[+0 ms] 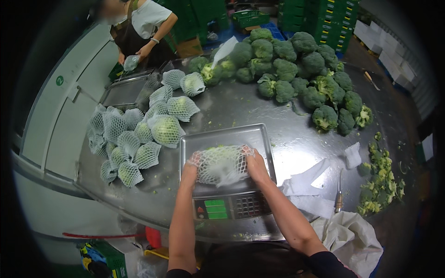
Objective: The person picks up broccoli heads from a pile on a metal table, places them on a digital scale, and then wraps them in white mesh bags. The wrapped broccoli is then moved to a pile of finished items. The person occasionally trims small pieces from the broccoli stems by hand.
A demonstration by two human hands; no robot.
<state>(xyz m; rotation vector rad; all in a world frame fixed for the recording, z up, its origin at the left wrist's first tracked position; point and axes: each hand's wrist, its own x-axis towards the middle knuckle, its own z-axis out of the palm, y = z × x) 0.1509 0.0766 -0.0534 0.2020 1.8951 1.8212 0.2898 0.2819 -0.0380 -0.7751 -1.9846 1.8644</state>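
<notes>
Both my hands grip a white foam net sleeve stretched wide over a head of broccoli, whose green edge shows above it. My left hand holds the sleeve's left side and my right hand its right side. They are over the steel pan of a digital scale; whether the bundle rests on the pan, I cannot tell. The scale's keypad and lit green display face me. To the left lie several broccoli heads in foam nets.
Bare broccoli heads are heaped at the back right. Flat foam sleeves, a wooden-handled knife and broccoli trimmings lie at right. Another knife is farther back. A co-worker stands back left, holding a netted head. Green crates are stacked behind.
</notes>
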